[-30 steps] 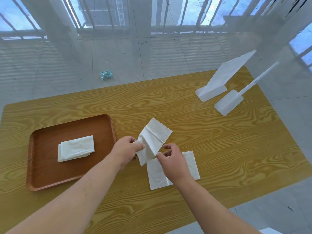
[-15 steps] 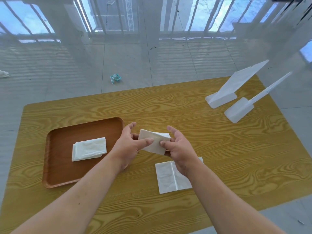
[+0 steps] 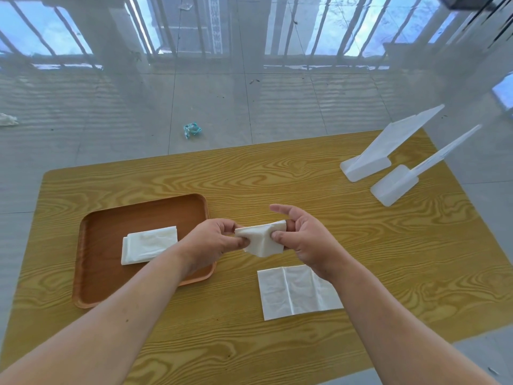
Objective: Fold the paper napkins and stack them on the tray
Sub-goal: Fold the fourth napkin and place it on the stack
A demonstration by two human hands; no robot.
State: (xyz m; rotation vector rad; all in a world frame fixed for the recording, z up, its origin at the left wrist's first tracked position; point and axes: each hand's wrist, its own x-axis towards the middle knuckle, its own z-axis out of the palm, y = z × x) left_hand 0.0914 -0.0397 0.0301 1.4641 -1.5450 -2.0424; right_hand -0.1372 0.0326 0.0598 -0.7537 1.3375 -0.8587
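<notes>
Both hands hold one white paper napkin (image 3: 261,240) in the air above the table, folded small. My left hand (image 3: 211,240) pinches its left end and my right hand (image 3: 302,240) pinches its right end with the index finger raised. A brown tray (image 3: 94,262) lies on the table to the left, with a folded white napkin stack (image 3: 148,244) resting in it. Another napkin (image 3: 297,291) lies flat and creased on the table below my right hand, partly covered by my right wrist.
The wooden table (image 3: 277,190) has two white plastic stands (image 3: 369,159) (image 3: 394,187) at its far right. On the grey tiled floor beyond the far edge lies a crumpled teal wrapper (image 3: 192,130).
The held napkin went from an open, hanging sheet to a small folded piece pinched between both hands. The view shifted, so the tray and table appear further right.
</notes>
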